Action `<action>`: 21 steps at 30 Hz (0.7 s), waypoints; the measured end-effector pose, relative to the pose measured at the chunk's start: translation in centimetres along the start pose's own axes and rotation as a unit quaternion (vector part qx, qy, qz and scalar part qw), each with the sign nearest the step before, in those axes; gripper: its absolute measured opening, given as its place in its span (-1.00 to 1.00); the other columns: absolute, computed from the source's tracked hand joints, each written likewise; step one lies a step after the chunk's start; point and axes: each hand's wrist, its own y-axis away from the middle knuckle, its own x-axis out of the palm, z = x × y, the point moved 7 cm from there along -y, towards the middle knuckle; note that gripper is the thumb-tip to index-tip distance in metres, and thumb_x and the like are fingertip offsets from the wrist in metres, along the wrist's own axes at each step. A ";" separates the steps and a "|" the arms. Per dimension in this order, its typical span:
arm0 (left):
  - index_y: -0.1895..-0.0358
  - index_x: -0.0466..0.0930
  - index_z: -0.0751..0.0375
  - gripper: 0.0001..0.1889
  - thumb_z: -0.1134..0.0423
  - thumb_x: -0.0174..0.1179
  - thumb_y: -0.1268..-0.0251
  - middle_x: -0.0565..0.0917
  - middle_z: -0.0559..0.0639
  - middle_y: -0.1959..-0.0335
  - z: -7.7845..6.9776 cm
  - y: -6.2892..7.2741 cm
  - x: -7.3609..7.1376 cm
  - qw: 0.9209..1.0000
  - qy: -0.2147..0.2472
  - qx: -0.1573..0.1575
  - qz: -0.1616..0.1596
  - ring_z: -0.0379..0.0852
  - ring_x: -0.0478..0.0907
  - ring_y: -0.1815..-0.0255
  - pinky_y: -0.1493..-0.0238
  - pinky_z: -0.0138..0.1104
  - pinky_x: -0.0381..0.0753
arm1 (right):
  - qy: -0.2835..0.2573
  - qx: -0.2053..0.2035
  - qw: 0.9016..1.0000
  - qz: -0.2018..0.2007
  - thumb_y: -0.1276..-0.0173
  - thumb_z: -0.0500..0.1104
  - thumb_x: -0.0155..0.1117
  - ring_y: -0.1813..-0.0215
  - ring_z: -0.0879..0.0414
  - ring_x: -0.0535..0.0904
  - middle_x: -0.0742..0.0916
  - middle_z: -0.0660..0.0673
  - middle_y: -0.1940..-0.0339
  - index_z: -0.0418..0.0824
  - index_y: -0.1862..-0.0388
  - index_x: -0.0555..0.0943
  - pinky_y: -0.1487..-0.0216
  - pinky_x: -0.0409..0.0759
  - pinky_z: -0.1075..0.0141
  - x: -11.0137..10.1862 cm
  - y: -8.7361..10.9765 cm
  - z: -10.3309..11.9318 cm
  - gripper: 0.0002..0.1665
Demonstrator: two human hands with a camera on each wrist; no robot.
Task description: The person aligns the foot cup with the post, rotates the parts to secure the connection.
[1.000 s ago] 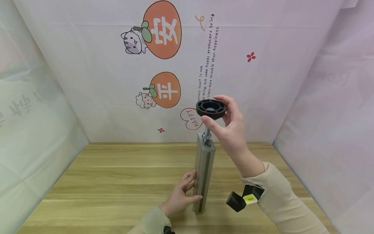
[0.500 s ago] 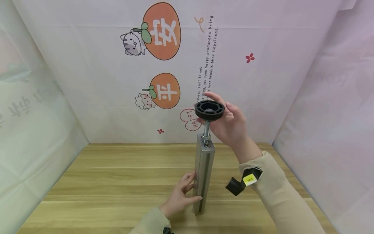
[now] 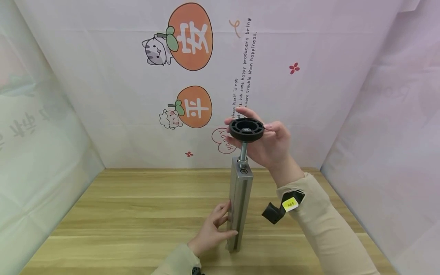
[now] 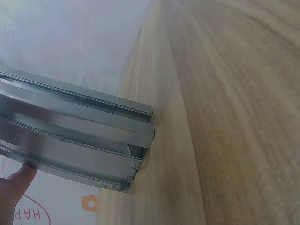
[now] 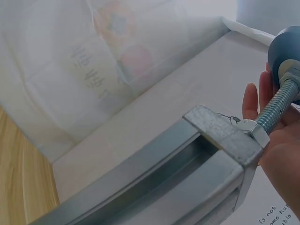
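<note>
An aluminium profile (image 3: 240, 198) stands upright on the wooden table, its slotted lower end (image 4: 79, 136) at the tabletop in the left wrist view. My left hand (image 3: 211, 233) holds it low down, thumb in front and fingers on its left side. From its top end rises a threaded rod (image 5: 277, 106) with a hex nut (image 5: 255, 131) at the base. On the rod sits a round black levelling foot (image 3: 246, 136), ribbed side up. My right hand (image 3: 271, 147) grips the foot's rim, thumb at the right and fingers around the back and left.
The wooden table (image 3: 137, 214) runs back to a printed white cloth wall (image 3: 113, 95). Further cloth walls stand at left and right. A black wrist camera mount (image 3: 283, 206) with a yellow label juts from the right sleeve.
My right hand has let its first hold of the foot go, swung round behind it, and gripped the rim again with the thumb at the right. The left hand stays in place.
</note>
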 end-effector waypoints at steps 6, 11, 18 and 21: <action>-0.47 -0.07 0.13 -0.12 0.52 0.24 -0.15 0.27 0.10 -0.25 0.2 0.1 0.0 1.000 -0.001 0.005 0.003 -0.26 0.33 -0.21 -0.15 -0.33 0.56 | 0.035 -0.006 0.999 -0.006 -0.19 -0.17 -0.03 -0.14 -0.03 0.40 0.47 -0.24 -0.15 -0.15 -0.25 0.35 -0.33 0.36 0.21 -0.1 0.1 0.1 -0.42; -0.46 -0.08 0.18 -0.14 0.47 0.25 -0.16 0.25 0.01 -0.25 0.4 0.1 0.0 1.000 0.020 -0.014 0.003 -0.25 0.39 -0.16 0.01 -0.36 0.64 | 0.101 -0.022 0.994 -0.024 -0.26 -0.15 0.02 -0.13 0.00 0.42 0.47 -0.20 -0.19 -0.08 -0.25 0.35 -0.33 0.36 0.25 -0.4 0.5 0.6 -0.47; -0.46 -0.06 0.18 -0.14 0.39 0.27 -0.16 0.24 0.16 -0.25 0.6 0.2 0.0 0.999 0.025 -0.041 -0.001 -0.23 0.41 -0.15 0.03 -0.30 0.66 | 0.169 -0.039 0.984 -0.039 -0.33 -0.14 0.07 -0.19 0.05 0.43 0.51 -0.15 -0.20 -0.06 -0.25 0.36 -0.31 0.36 0.34 -0.6 1.0 1.1 -0.51; -0.46 -0.06 0.17 -0.14 0.39 0.28 -0.16 0.23 0.19 -0.25 0.5 0.2 0.1 0.999 0.024 -0.037 -0.001 -0.23 0.38 -0.18 -0.01 -0.30 0.65 | 0.193 -0.042 0.978 -0.065 -0.32 -0.14 0.15 -0.19 0.07 0.45 0.54 -0.12 -0.16 -0.05 -0.22 0.40 -0.29 0.40 0.36 -0.8 1.2 1.3 -0.53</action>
